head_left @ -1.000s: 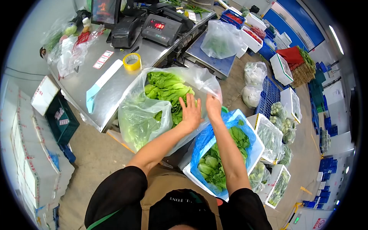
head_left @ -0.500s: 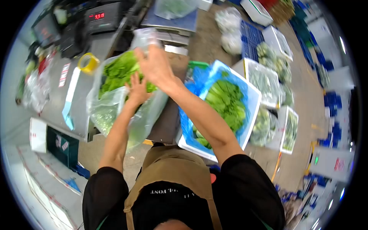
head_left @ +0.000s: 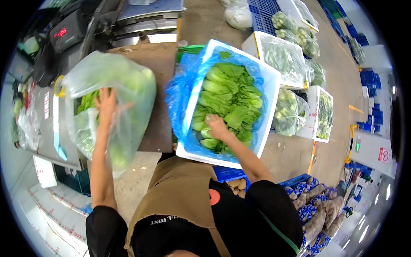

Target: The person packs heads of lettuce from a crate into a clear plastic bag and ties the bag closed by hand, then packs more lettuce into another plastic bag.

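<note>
My left hand point(head_left: 108, 107) is at the mouth of a clear plastic bag point(head_left: 132, 92) with leafy greens inside, its fingers spread and partly under the film. The bag rests on a brown board point(head_left: 162, 77). To the right, a white foam box point(head_left: 263, 141) lined with blue plastic film point(head_left: 174, 96) holds heads of green lettuce point(head_left: 239, 96). My right hand point(head_left: 219, 128) reaches into this box, fingers closed around a lettuce whose pale stem end shows by the fingertips. The lettuce lies partly hidden under that hand.
A scale display point(head_left: 64, 34) with red digits and a roll of yellow tape point(head_left: 59, 85) are on the left. Beyond the box stand more foam boxes point(head_left: 282, 60) and bagged vegetables point(head_left: 289, 113). Blue-and-brown sacks point(head_left: 317, 210) lie at lower right. A metal platform point(head_left: 150, 10) is at the top.
My right hand has gone from above the bag to the lettuce in the foam box. The bag's film now covers more of the greens. My view has shifted to the right.
</note>
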### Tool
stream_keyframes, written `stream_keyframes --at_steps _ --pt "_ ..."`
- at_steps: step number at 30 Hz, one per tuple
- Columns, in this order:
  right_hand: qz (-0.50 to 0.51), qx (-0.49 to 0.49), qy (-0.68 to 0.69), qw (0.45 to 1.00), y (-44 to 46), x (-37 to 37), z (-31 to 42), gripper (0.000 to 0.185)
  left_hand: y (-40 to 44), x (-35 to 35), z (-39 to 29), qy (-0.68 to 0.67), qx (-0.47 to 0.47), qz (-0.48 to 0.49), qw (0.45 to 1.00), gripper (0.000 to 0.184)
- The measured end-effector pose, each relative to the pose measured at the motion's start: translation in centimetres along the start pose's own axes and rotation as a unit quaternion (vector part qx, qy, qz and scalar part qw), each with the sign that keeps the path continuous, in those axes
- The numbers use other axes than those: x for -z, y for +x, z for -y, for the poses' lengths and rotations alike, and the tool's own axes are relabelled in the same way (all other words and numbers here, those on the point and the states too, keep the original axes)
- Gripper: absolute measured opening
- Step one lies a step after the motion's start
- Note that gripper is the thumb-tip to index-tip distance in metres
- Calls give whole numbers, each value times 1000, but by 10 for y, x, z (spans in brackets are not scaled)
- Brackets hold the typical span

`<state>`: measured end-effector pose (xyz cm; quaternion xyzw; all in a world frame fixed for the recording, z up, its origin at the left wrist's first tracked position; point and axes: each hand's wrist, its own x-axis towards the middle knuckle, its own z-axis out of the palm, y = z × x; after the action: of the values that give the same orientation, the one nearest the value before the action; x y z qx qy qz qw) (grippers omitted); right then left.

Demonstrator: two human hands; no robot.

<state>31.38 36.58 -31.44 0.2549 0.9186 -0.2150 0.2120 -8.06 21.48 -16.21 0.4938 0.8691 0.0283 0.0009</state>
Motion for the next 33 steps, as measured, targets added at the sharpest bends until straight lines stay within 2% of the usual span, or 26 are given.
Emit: stream_keyframes --at_steps 3,6,7,10,11,14,18,20,22,23,26,29,33 --pt "-221 -22 15 975 -14 -23 -20 50 -11 29 -6 -45 -47 -48 997 65" --pt "-247 -75 -5 966 -2 -8 -51 54 -30 46 -8 -101 -49 -86 990 47" --pt "-241 -60 -26 968 10 -5 -56 68 -36 52 -7 -113 -43 -99 988 43" --pt "-185 -44 -38 981 46 14 -54 82 -62 70 -16 -83 -5 -84 993 39" --pt "-125 -55 -91 986 66 9 -59 92 -73 65 -11 -24 29 -80 996 37" --pt "-72 -17 -123 990 107 14 -77 94 -96 77 -9 60 89 -53 993 33" --pt "16 27 -174 984 143 35 -83 98 -124 84 10 64 132 -54 988 29" --pt "9 17 -177 984 155 42 -78 100 -133 92 2 71 164 -49 983 28" --pt "39 -27 -208 977 162 53 -67 93 -140 96 -3 83 194 -46 976 27" --pt "46 -19 -233 971 169 47 -66 92 -142 99 -7 83 222 -37 971 28" --pt "136 -9 -276 952 183 58 -59 98 -152 98 -10 123 280 -59 950 29" --pt "136 -7 -266 954 188 46 -59 110 -160 99 -4 126 320 -60 937 29" --pt "108 -17 -266 958 174 44 -52 114 -173 96 11 117 340 -55 931 30"
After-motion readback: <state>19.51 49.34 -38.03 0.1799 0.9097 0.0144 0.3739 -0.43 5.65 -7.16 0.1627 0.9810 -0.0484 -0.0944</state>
